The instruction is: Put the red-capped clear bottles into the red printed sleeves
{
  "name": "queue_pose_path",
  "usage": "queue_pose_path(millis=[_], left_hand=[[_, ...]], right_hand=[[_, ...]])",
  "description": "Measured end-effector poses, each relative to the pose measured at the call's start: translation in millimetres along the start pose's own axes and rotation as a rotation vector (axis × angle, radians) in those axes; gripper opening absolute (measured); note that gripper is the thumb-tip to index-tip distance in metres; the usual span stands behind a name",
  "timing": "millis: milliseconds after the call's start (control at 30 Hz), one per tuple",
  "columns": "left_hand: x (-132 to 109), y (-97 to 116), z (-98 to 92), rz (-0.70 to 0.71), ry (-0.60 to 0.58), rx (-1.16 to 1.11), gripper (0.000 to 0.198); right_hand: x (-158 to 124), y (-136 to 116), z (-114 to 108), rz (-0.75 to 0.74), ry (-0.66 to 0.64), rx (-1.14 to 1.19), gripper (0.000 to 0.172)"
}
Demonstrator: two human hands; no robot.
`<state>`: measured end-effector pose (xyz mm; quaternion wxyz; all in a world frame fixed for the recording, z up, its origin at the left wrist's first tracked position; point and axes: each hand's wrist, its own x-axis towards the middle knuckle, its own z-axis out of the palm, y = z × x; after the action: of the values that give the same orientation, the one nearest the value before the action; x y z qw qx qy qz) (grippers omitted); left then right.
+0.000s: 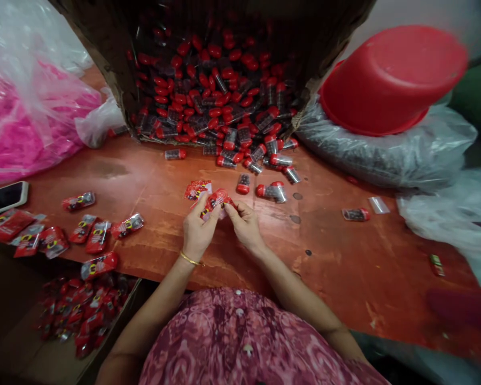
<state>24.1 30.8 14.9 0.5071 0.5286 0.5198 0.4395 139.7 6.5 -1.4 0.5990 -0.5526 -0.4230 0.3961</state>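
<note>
Left hand (200,227), right hand (245,227) pinched on red wrapper (218,199); desk (332,267) stretches wide right of wrapper, front edge (148,275) bodyward.

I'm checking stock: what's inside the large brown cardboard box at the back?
Small clear plastic bottles with red caps and dark contents, heaped together. Anything beneath the heap is covered; the box is too dark further in.

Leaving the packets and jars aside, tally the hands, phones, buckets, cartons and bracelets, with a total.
Hands: 2 (left hand, right hand)
Phone: 1
Bucket: 1
Cartons: 2 (back carton, front carton)
Bracelet: 1
Total: 7
</note>
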Motion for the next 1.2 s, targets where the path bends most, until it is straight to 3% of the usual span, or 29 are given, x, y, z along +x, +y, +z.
queue_pose_path(millis=[167,233,367,567,667,733,800,867,1000,1100,1200], left_hand=[[-12.9,2.4,5.8,-0.448,-0.253,-0.300,0.033],[-16.2,4.1,9.9,-0.550,-0.249,-0.444,0.035],[-14.5,7.9,14.6,-0.620,-0.201,-0.605,0.034],[-4.0,12.1,13.2,-0.607,-0.161,-0.582,0.031],[1.0,11.6,10.4,-0.608,-0.129,-0.580,0.029],[3.8,11.4,7.6,-0.634,-0.115,-0.603,0.027],[5.5,11.9,5.5,-0.664,-0.115,-0.636,0.024],[5.6,12.7,5.0,-0.695,-0.118,-0.664,0.022],[2.8,12.3,7.6,-0.748,-0.126,-0.689,0.020],[0.6,11.9,9.6,-0.760,-0.137,-0.679,0.018],[-1.3,13.6,11.4,-0.738,-0.137,-0.654,0.018]], right_hand=[[-7.6,0.7,-11.5,-0.074,0.061,-0.182,0.035],[-10.3,4.3,-13.8,-0.091,0.082,-0.242,0.038],[-13.2,10.7,-15.5,-0.162,0.027,-0.323,0.030],[-6.4,3.7,-24.0,-0.310,-0.138,-0.514,0.032],[12.6,-2.1,-50.2,-0.397,-0.174,-0.746,0.028],[30.0,-1.6,-76.0,-0.411,-0.121,-1.021,0.028],[44.9,2.7,-100.9,-0.353,-0.078,-1.288,0.037],[51.4,7.6,-118.2,-0.290,-0.083,-1.412,0.031],[30.8,6.7,-121.8,-0.295,-0.083,-1.257,0.025],[-3.2,-7.7,-107.8,-0.189,-0.086,-0.839,0.025],[-32.0,-27.2,-91.5,-0.002,-0.188,-0.469,0.024]])
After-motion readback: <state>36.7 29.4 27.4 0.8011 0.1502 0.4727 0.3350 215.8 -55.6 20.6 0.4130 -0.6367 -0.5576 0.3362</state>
